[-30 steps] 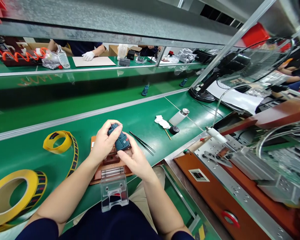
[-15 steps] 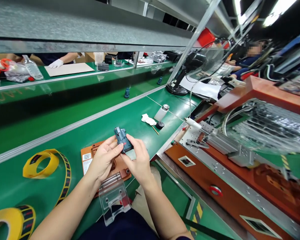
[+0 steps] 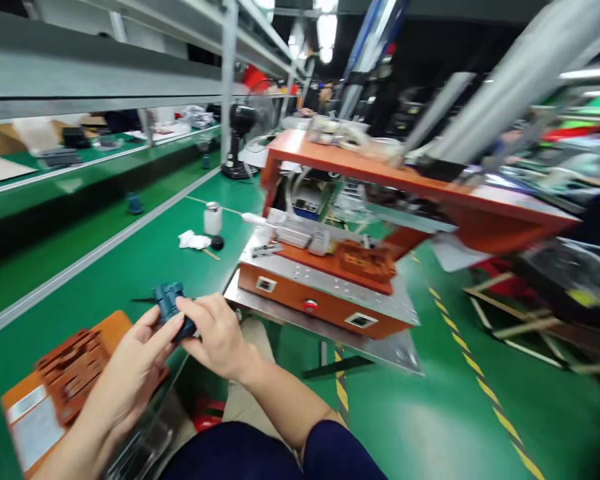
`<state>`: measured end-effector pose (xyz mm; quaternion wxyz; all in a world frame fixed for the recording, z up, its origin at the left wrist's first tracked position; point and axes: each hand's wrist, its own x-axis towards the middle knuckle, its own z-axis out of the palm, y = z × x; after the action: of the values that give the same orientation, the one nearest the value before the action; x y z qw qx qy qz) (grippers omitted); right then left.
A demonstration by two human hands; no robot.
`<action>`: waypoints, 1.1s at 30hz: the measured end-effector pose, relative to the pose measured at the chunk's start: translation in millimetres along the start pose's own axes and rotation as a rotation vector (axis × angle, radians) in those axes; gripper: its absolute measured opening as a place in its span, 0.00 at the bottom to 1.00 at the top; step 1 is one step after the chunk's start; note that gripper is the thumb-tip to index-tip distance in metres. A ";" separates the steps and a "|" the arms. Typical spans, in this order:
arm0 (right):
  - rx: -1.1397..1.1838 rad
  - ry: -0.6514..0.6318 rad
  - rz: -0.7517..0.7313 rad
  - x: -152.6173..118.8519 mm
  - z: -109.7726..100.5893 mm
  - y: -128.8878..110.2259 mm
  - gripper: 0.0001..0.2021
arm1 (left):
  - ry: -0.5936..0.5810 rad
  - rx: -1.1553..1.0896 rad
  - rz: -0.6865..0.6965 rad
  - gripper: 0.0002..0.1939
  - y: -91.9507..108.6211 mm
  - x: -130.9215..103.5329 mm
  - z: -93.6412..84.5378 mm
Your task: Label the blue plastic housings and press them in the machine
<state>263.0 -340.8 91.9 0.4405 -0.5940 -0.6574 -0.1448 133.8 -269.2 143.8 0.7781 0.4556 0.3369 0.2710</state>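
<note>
Clasping blurred blue part [image 3: 168,300] between left hand [image 3: 136,365] and right hand [image 3: 222,339], apparently knuckles up.

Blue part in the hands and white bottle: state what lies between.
In the head view, a crumpled white wad, a thin stick and a round black piece lie nearer the white bottle; green tabletop shows toward the blue part.

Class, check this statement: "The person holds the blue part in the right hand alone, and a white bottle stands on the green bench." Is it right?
Not quite: the blue part is not in the right hand alone. The head view shows the left hand holding it too. The white bottle does stand on the green bench.
</note>
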 end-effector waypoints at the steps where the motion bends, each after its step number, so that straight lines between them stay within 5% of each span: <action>1: -0.035 0.003 0.025 -4.2 -11.5 9.4 0.26 | -0.027 0.031 -0.047 0.32 0.8 5.1 12.2; 6: 0.031 0.074 0.144 -35.5 -103.9 60.3 0.40 | -0.246 0.075 -0.263 0.27 6.2 29.9 94.3; 9: 0.035 0.234 0.354 -65.4 -167.6 86.4 0.30 | -0.423 0.153 -0.225 0.25 2.7 45.4 148.1; 11: 0.008 0.364 0.494 -87.7 -198.3 98.3 0.21 | -0.564 0.352 -0.065 0.27 -5.1 61.1 183.2; 16: 0.053 0.561 0.687 -140.7 -220.9 105.2 0.14 | -0.694 0.887 0.750 0.26 -33.7 111.2 274.8; 20: 0.092 0.716 0.834 -175.1 -221.2 101.6 0.14 | -0.764 1.020 0.845 0.23 -51.5 141.1 335.9; 25: 0.078 0.905 0.966 -213.6 -234.0 103.5 0.16 | -0.887 1.095 0.814 0.22 -67.8 162.5 370.7; 33: 0.100 1.131 0.992 -226.0 -243.9 117.0 0.17 | -0.971 1.185 0.870 0.24 -92.0 160.1 376.7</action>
<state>447.5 -633.0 22.2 0.7508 -0.6348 0.0078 -0.1824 535.2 -391.2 152.2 0.2990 0.9372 -0.1491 0.1005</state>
